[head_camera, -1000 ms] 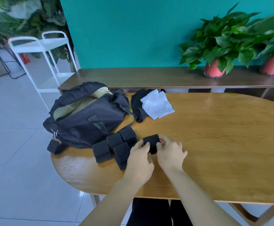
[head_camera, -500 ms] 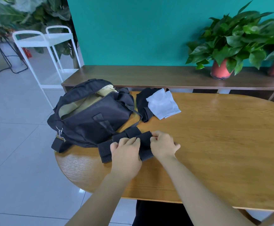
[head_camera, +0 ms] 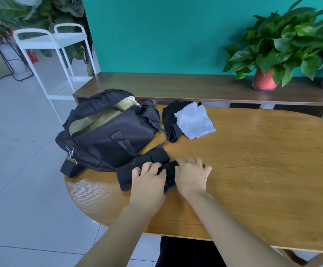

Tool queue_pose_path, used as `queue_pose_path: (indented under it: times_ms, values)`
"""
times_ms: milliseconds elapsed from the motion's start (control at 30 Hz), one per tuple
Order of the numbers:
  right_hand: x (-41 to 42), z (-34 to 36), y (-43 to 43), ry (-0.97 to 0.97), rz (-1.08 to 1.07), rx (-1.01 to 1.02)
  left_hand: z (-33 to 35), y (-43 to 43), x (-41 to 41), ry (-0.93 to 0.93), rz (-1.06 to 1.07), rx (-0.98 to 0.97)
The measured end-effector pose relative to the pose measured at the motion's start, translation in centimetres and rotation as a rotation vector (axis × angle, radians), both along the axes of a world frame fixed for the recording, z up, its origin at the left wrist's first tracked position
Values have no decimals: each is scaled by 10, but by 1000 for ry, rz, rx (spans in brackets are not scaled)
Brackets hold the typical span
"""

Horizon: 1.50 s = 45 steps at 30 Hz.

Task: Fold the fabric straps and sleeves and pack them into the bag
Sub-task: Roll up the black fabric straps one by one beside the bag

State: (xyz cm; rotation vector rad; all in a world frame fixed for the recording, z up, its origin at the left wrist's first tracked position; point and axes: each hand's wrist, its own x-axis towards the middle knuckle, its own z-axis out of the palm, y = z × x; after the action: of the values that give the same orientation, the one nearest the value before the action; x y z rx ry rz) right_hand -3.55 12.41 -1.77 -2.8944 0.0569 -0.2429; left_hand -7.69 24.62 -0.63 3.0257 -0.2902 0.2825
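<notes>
A black bag (head_camera: 106, 135) lies open on the left of the wooden table (head_camera: 253, 170), its tan lining showing. In front of it lies a black perforated fabric strap (head_camera: 125, 175), folded into a thick bundle. My left hand (head_camera: 149, 182) lies on top of the bundle with fingers curled over its far edge. My right hand (head_camera: 192, 176) grips the bundle's right end. Behind, a black sleeve (head_camera: 169, 120) lies under a white sleeve (head_camera: 194, 122).
A long wooden bench (head_camera: 176, 87) runs behind the table with two potted plants (head_camera: 272, 54) at its right. A white metal cart (head_camera: 52, 47) stands on the tiled floor to the left. The table's right half is bare wood.
The strap's loose segments have been folded together into one bundle. Both hands have moved left onto it. The view has shifted closer.
</notes>
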Motion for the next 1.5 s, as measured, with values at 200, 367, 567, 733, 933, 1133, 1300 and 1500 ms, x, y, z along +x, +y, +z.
queue_pose_path:
  times_ms: [200, 367, 567, 733, 933, 1133, 1300, 1500]
  values:
    - [-9, -10, -8, -291, 169, -78, -4, 2, -1, -123, -34, -21]
    - [-28, -17, -20, -340, 441, -235, -15, 10, -13, -173, -76, -9]
    - [-26, -25, -16, -403, 486, -298, -25, 19, -21, -128, -44, 30]
    - [-26, -27, -14, -402, 484, -307, -25, 23, -21, -121, -43, 35]
    - [-26, -20, -21, -403, 476, -301, -14, 16, -19, -133, -50, 53]
    - [-29, -11, -46, -415, 442, -263, -6, -4, -15, -140, -67, 93]
    - [-27, -9, -76, -423, 365, -240, -1, -32, -8, -150, -123, 109]
    - [-6, -5, -106, -403, 277, -240, 14, -60, 18, -109, -167, 110]
